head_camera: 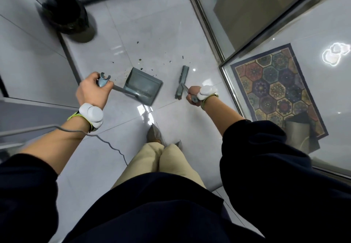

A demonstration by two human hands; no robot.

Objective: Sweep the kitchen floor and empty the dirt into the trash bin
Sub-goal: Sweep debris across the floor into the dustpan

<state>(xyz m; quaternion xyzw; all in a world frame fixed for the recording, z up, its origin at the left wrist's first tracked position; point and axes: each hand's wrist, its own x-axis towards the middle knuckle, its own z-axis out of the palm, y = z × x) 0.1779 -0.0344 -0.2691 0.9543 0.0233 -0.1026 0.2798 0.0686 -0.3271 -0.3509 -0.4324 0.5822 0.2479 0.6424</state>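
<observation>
Gripping dustpan (142,87) handle w/ curled fingers is left hand (92,91); right hand (192,96) fingers wrap broom (182,81) handle, dirt bits (141,59) just beyond both.

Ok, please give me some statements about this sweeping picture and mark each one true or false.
1. The left hand grips the dustpan by its handle. True.
2. The right hand is empty. False: it grips the broom.
3. The floor is already clean. False: dark crumbs lie on it beside the dustpan.
4. The trash bin stands apart from the dustpan. True.
5. The rug lies under the dustpan. False: it lies behind the glass, on the right.
</observation>
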